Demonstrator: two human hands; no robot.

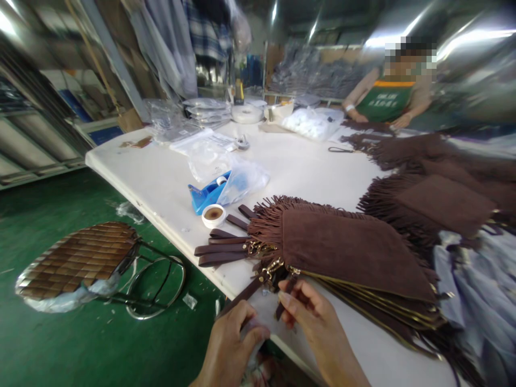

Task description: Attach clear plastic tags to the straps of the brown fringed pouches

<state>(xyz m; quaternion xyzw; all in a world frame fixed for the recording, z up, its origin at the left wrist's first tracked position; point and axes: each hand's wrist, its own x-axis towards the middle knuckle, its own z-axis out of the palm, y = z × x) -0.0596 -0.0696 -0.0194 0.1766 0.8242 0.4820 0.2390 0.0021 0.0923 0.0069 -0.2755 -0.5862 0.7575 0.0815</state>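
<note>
A stack of brown suede clutch bags (346, 244) with fringes and gold zips lies at the table's near edge. Leather wrist straps (220, 250) with gold clasps stick out from its left end. My right hand (316, 317) pinches a short brown strap (280, 310) hanging from a clasp at the top bag's corner. My left hand (231, 338) is closed just left of it, at the table edge. Another dark strap (248, 293) runs down behind its fingers. Something pale shows by its thumb, too blurred to name.
On the white table (306, 166) are a blue tape dispenser (205, 193), a round white tub (213, 216) and plastic bags (245, 180). More fringed bags (443, 201) lie at right. A co-worker in a green apron (385, 102) stands across. A stool (80, 258) stands at left.
</note>
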